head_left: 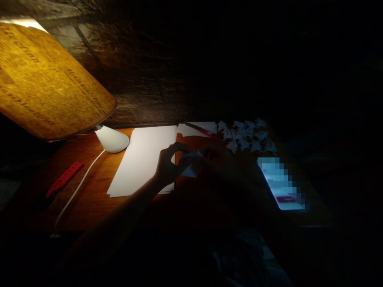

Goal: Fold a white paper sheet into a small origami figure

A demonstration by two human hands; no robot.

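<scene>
Over the middle of the wooden table, my left hand pinches a small piece of folded white paper between thumb and fingers. My right hand is in deep shadow at the right side of the same paper, and its fingertips appear closed on that edge. Just behind and left of my left hand lies a stack of white paper sheets. Several small folded paper pieces with pointed corners sit grouped at the back right.
A lamp with a printed shade and white base stands back left, its white cord running forward. A red slotted object lies beside it. Smaller paper bears a red-handled tool. A lit phone lies right.
</scene>
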